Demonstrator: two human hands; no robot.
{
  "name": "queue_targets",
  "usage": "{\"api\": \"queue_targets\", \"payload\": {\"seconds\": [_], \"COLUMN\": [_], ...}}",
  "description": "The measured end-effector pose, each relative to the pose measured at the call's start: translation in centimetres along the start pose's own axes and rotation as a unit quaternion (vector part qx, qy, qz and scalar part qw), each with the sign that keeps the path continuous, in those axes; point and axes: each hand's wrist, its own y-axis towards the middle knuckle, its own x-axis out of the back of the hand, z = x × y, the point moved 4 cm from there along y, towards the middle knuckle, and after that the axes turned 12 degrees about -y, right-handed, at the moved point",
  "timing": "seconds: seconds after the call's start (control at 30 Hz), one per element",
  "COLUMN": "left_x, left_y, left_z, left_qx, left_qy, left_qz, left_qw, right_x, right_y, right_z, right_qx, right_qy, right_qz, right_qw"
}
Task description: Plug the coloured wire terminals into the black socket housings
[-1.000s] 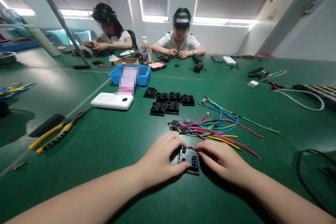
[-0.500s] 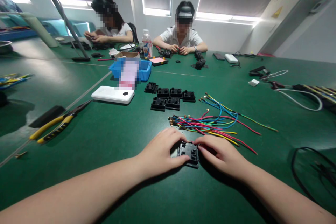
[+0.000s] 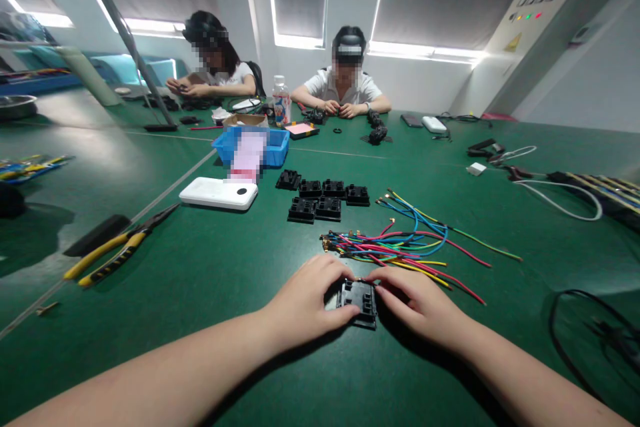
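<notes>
A black moulded plastic housing [image 3: 361, 300] with raised slots lies on the green table between my hands. My left hand [image 3: 313, 293] grips it from the left, with the thumb across its near face and the fingers at its far edge. From the right, my right hand [image 3: 423, 297] has its index fingertip on the far edge and its thumb beside the right edge. A tiny reddish-gold bit shows between the fingertips, too small to make out. Just beyond lies a bundle of coloured wires [image 3: 400, 247] with brass terminals. Several similar black housings [image 3: 315, 199] sit farther off.
Long-nose pliers [image 3: 120, 247] with yellow handles lie left, near a white power bank [image 3: 219, 194] and a blue bin [image 3: 277, 147]. A black cable [image 3: 555, 327] curls at the right. Two people [image 3: 347, 80] sit working across the table, near a bottle [image 3: 281, 101].
The view has tilted slightly upward, so the scene sits lower in the picture. My hands keep nearly the same hold around the black housing, with only slight finger movement.
</notes>
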Motion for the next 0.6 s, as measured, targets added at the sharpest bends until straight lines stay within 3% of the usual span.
{"api": "queue_targets", "payload": {"seconds": [0.37, 0.6], "left_x": [0.00, -0.12], "left_y": [-0.13, -0.14], "left_z": [0.00, 0.02], "left_qx": [-0.004, -0.001], "left_qy": [0.002, 0.017], "left_qz": [-0.011, -0.008], "left_qw": [1.000, 1.000], "right_x": [0.19, -0.03], "right_y": [0.19, 0.02], "right_z": [0.41, 0.28], "right_qx": [-0.042, -0.022], "right_qy": [-0.041, -0.046], "right_qz": [-0.003, -0.009], "right_qw": [0.998, 0.999]}}
